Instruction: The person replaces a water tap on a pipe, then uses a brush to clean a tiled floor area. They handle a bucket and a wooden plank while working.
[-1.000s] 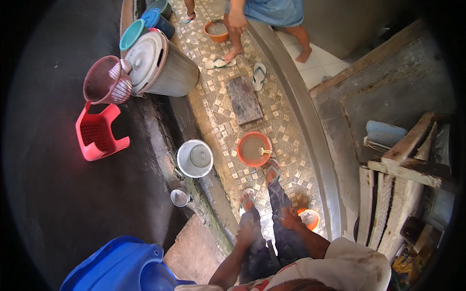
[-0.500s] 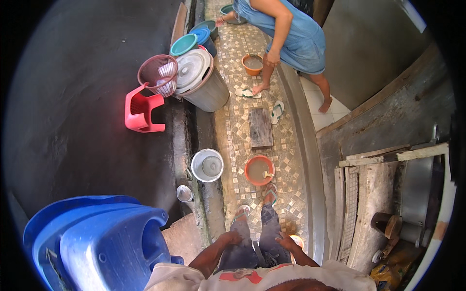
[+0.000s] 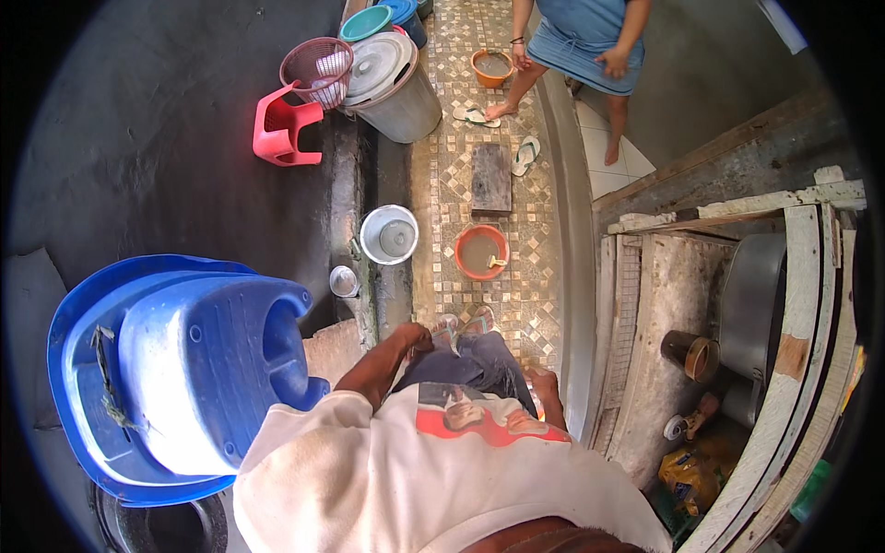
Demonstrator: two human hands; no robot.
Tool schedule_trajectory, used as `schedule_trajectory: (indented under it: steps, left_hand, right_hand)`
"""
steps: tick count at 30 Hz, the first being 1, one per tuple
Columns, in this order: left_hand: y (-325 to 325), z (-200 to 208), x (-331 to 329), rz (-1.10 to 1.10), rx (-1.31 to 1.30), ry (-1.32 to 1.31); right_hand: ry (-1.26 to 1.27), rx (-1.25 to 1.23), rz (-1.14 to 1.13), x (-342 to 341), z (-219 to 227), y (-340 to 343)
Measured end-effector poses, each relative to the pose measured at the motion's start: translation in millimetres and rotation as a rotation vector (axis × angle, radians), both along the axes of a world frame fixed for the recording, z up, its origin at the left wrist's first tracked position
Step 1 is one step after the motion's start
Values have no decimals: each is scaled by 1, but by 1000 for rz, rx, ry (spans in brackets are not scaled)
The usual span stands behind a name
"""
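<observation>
My left hand (image 3: 417,337) is beside my left knee, its fingers curled in by the dark trousers (image 3: 466,361). Out past the right side of the trousers, my right hand (image 3: 543,379) is also curled. Whether either hand grips cloth is hidden. Both feet, in flip-flops, stand on the tiled path. Just ahead of them sits an orange basin (image 3: 472,251) of murky water, with a pale-handled brush (image 3: 496,263) at its rim. A whitish bucket (image 3: 388,235) stands to its left, and a small metal can (image 3: 344,282) sits nearer on the ledge.
Blue plastic chairs (image 3: 221,359) stand close at my left. A wooden block (image 3: 491,178) lies beyond the basin. Farther off are a lidded grey bin (image 3: 396,101), a red stool (image 3: 286,129) and a small orange bucket (image 3: 491,68). A person in blue (image 3: 590,41) stands there. A wooden-framed shelf (image 3: 673,341) borders my right.
The basin and buckets sit higher in view, and my torso fills more of it. My hands have moved from my thighs to beside my legs. The other person has straightened up.
</observation>
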State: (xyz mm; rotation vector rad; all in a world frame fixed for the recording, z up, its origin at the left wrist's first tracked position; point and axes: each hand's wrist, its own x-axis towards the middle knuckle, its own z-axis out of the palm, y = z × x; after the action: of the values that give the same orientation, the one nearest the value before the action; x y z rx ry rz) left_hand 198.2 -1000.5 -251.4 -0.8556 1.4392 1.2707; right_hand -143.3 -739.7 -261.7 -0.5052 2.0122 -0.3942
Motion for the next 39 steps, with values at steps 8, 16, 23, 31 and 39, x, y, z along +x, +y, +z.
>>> schedule_trajectory:
  steps: [8, 16, 23, 31, 39]
  left_hand:
    - [-61, -74, 7, 237, -597, 175]
    - [-149, -1, -82, 282, -594, 179]
    - [-255, 0, -77, 243, -546, 136]
    - [-416, 30, -29, 435, -221, 72]
    - [-487, -39, 81, 302, -387, 295]
  right_hand:
    - [-134, 119, 9, 22, -21, 5]
    - [-151, 112, -33, 32, -19, -13]
    - [-101, 117, -10, 33, -23, -87]
    - [-7, 212, -89, -7, -6, -252]
    - [-2, -117, -251, -21, 17, -419]
